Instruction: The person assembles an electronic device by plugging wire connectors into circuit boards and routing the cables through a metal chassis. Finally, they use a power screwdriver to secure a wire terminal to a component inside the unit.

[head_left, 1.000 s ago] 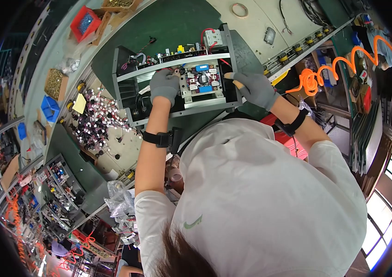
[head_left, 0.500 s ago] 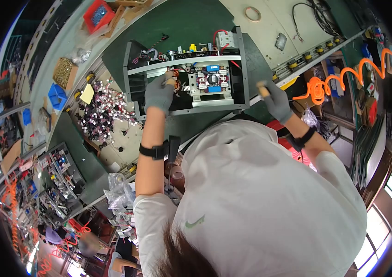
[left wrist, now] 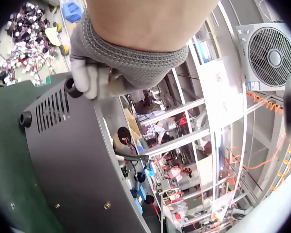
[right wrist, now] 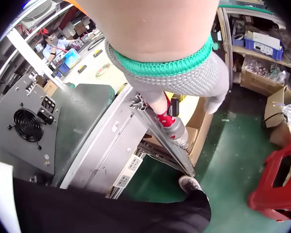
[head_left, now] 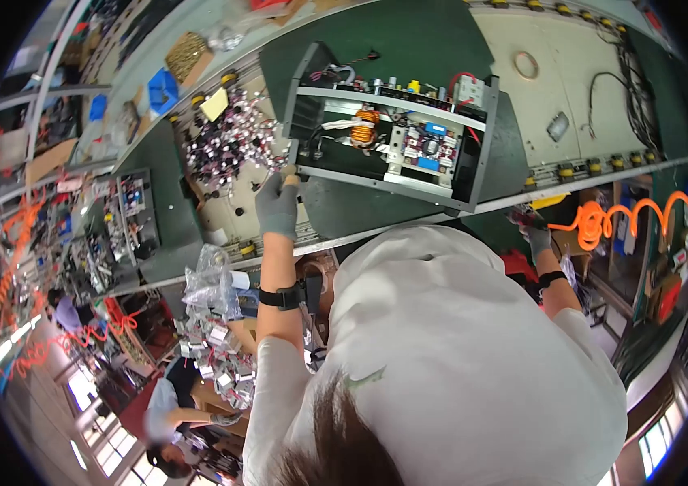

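Observation:
My gloved left hand (head_left: 277, 206) grips the near left corner of an open grey metal case (head_left: 376, 181), fingers curled over its edge by a black rubber foot (left wrist: 72, 88). Inside the case sit a copper-wound coil (head_left: 365, 128) and a circuit board (head_left: 429, 147) with blue parts. Off to the right, beyond the table edge, my gloved right hand (head_left: 537, 235) is at a red-and-grey power screwdriver (right wrist: 172, 127) with a black lever. In the right wrist view its fingers are around the tool's upper end, partly hidden, while one digit hangs apart.
An orange coiled hose (head_left: 591, 223) stretches on the right. Loose wired connectors (head_left: 235, 138) lie in a heap left of the case. A blue bin (head_left: 163, 91) stands beyond them. A red stool (right wrist: 276, 187) is on the floor, and a person (head_left: 170, 413) works behind at lower left.
My left hand has left the coil inside the case for its near left corner. The right hand has moved away right to the screwdriver. The case appears shifted right and turned in the head view.

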A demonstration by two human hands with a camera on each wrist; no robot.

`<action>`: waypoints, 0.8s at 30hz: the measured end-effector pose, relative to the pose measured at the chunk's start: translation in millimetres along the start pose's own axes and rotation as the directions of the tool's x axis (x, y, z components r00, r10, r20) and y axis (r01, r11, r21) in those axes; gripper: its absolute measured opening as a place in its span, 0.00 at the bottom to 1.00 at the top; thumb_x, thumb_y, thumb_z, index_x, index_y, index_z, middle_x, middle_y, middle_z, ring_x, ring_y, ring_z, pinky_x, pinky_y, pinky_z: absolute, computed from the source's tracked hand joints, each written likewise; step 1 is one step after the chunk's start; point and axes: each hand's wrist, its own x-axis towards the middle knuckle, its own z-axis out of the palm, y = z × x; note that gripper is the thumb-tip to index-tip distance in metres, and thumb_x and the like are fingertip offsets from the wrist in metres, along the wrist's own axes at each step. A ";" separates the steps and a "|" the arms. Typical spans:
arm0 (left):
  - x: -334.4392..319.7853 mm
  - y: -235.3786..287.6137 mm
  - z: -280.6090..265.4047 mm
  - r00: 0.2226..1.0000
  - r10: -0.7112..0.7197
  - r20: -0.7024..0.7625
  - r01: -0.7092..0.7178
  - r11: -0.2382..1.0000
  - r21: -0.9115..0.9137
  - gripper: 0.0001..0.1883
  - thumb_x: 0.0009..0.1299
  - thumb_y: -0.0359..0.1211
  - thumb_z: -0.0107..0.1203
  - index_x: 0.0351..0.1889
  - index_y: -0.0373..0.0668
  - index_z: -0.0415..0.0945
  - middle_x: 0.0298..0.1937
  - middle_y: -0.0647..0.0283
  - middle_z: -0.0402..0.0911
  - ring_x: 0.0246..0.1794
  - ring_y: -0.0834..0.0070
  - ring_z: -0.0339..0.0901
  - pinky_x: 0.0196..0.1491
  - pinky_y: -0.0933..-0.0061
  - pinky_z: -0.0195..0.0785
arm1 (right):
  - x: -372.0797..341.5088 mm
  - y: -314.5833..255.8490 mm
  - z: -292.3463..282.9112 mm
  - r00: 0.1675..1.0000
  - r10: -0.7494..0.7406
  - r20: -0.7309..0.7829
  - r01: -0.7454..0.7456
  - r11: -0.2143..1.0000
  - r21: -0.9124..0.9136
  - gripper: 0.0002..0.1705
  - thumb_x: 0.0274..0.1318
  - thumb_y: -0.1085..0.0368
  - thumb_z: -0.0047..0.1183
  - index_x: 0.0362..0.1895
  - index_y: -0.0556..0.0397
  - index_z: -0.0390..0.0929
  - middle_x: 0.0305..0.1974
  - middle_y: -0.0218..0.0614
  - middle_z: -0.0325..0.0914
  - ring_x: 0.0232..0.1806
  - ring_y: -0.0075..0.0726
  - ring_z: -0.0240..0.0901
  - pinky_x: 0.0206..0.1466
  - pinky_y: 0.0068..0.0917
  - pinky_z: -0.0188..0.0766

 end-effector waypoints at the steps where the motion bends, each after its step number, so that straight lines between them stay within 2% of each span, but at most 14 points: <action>1: 5.7 -12.7 -12.3 0.990 -0.133 -0.055 0.130 0.991 -0.043 0.15 0.65 0.30 0.52 0.48 0.33 0.76 0.37 0.60 0.81 0.32 0.81 0.75 0.33 0.81 0.67 | 15.6 12.6 2.1 1.000 -0.010 0.021 0.010 1.000 -0.008 0.36 0.38 0.75 0.63 0.58 0.53 0.68 0.47 0.32 0.76 0.46 0.28 0.72 0.51 0.26 0.68; 3: 3.6 -19.4 -23.6 0.946 -0.270 -0.182 0.237 0.954 -0.183 0.14 0.65 0.34 0.52 0.44 0.35 0.78 0.30 0.63 0.80 0.21 0.82 0.72 0.21 0.81 0.61 | 34.6 36.8 7.3 0.971 -0.228 -0.075 0.238 0.956 0.170 0.29 0.37 0.76 0.65 0.50 0.52 0.73 0.42 0.29 0.78 0.42 0.26 0.74 0.49 0.24 0.70; 6: 7.3 -67.8 -39.1 0.900 -0.407 -0.157 0.369 0.903 -0.221 0.16 0.64 0.33 0.53 0.48 0.36 0.76 0.32 0.61 0.80 0.20 0.80 0.72 0.21 0.83 0.61 | 13.9 21.1 22.5 0.959 -0.205 -0.196 0.234 0.962 0.139 0.29 0.37 0.75 0.66 0.49 0.54 0.74 0.42 0.29 0.78 0.42 0.27 0.74 0.50 0.25 0.70; 8: 5.4 -95.0 -38.6 0.827 -0.555 -0.093 0.524 0.820 -0.231 0.16 0.64 0.34 0.55 0.47 0.36 0.75 0.31 0.61 0.80 0.19 0.78 0.72 0.18 0.82 0.59 | -16.0 2.1 24.4 0.877 -0.395 -0.273 0.350 0.915 -0.199 0.23 0.39 0.68 0.67 0.43 0.57 0.77 0.38 0.31 0.80 0.40 0.29 0.75 0.48 0.26 0.71; 11: 3.0 -151.9 -29.6 0.824 -0.556 -0.113 0.525 0.823 -0.216 0.15 0.63 0.33 0.56 0.45 0.36 0.76 0.30 0.61 0.79 0.18 0.80 0.71 0.17 0.82 0.58 | -54.0 -26.3 14.8 0.821 -0.498 -0.279 0.408 0.854 -0.324 0.23 0.37 0.65 0.68 0.41 0.59 0.78 0.37 0.34 0.80 0.38 0.30 0.76 0.46 0.27 0.72; 13: 8.8 -198.6 -21.2 0.882 -0.455 -0.122 0.462 0.886 0.042 0.15 0.63 0.35 0.56 0.44 0.36 0.77 0.31 0.58 0.81 0.23 0.74 0.76 0.22 0.77 0.65 | -59.4 -34.5 -14.3 0.782 -0.571 -0.250 0.522 0.819 -0.238 0.24 0.36 0.65 0.68 0.41 0.61 0.77 0.36 0.35 0.79 0.37 0.27 0.74 0.46 0.26 0.71; 14: 9.9 -200.8 -17.6 0.881 -0.457 -0.120 0.463 0.886 0.031 0.15 0.63 0.35 0.56 0.44 0.36 0.77 0.31 0.58 0.81 0.23 0.74 0.76 0.22 0.77 0.65 | -76.9 -56.1 -30.7 0.801 -0.577 -0.158 0.515 0.800 -0.308 0.25 0.35 0.67 0.68 0.42 0.61 0.76 0.36 0.35 0.78 0.37 0.27 0.73 0.45 0.25 0.71; 16: 11.5 -197.0 -5.8 0.995 -0.048 -0.084 0.085 0.850 0.520 0.16 0.62 0.38 0.56 0.45 0.40 0.78 0.35 0.54 0.81 0.34 0.63 0.79 0.35 0.68 0.72 | -98.7 -84.1 -71.3 0.774 -0.633 0.003 0.619 0.757 -0.211 0.26 0.36 0.76 0.63 0.46 0.58 0.73 0.40 0.35 0.76 0.39 0.29 0.73 0.46 0.25 0.71; 17: 12.8 -167.3 -4.7 0.993 -0.116 0.032 0.072 0.786 0.615 0.17 0.62 0.39 0.54 0.47 0.45 0.77 0.42 0.53 0.80 0.47 0.56 0.76 0.48 0.63 0.69 | -108.6 -95.9 -94.1 0.669 -0.743 0.027 0.727 0.646 -0.231 0.25 0.39 0.77 0.61 0.47 0.58 0.72 0.40 0.34 0.76 0.40 0.28 0.72 0.44 0.23 0.71; 18: 16.3 -150.5 -3.8 0.993 -0.111 0.050 0.058 0.791 0.609 0.17 0.62 0.39 0.54 0.47 0.45 0.77 0.42 0.53 0.80 0.47 0.56 0.76 0.48 0.63 0.69 | -134.4 -116.8 -104.5 0.612 -0.789 0.057 0.786 0.598 -0.154 0.25 0.40 0.78 0.60 0.48 0.58 0.72 0.41 0.34 0.75 0.41 0.28 0.72 0.43 0.22 0.70; 19: 21.9 -137.2 -0.7 0.983 -0.154 0.102 0.038 0.709 0.704 0.16 0.62 0.38 0.53 0.47 0.46 0.77 0.45 0.54 0.79 0.48 0.56 0.74 0.49 0.62 0.68 | -193.2 -152.5 -88.3 0.698 -0.714 -0.056 0.716 0.697 0.035 0.24 0.42 0.77 0.59 0.49 0.58 0.71 0.43 0.34 0.74 0.42 0.29 0.71 0.45 0.26 0.69; 21: 36.4 -137.8 3.9 0.950 -0.178 0.257 -0.105 0.593 0.798 0.16 0.63 0.37 0.49 0.49 0.47 0.74 0.51 0.54 0.75 0.52 0.57 0.72 0.50 0.60 0.68 | -196.5 -163.1 -116.9 0.552 -0.830 -0.080 0.807 0.508 0.302 0.28 0.52 0.65 0.56 0.57 0.58 0.64 0.45 0.38 0.73 0.45 0.36 0.72 0.52 0.32 0.68; 22: 45.2 -146.3 9.2 0.945 -0.163 0.285 -0.133 0.603 0.787 0.16 0.63 0.37 0.49 0.49 0.47 0.74 0.51 0.54 0.75 0.52 0.57 0.72 0.50 0.60 0.68 | -216.0 -171.2 -110.7 0.653 -0.749 -0.111 0.590 0.411 0.695 0.32 0.54 0.58 0.55 0.60 0.58 0.61 0.49 0.41 0.72 0.50 0.42 0.71 0.57 0.35 0.66; 24: 60.9 -159.6 20.5 0.954 -0.294 0.066 0.137 0.619 0.773 0.14 0.62 0.37 0.48 0.45 0.48 0.74 0.49 0.56 0.76 0.50 0.56 0.73 0.50 0.58 0.68 | -251.3 -200.7 -86.8 0.491 -0.860 0.137 0.393 0.359 0.847 0.34 0.55 0.54 0.54 0.61 0.59 0.61 0.41 0.38 0.70 0.44 0.37 0.69 0.50 0.32 0.66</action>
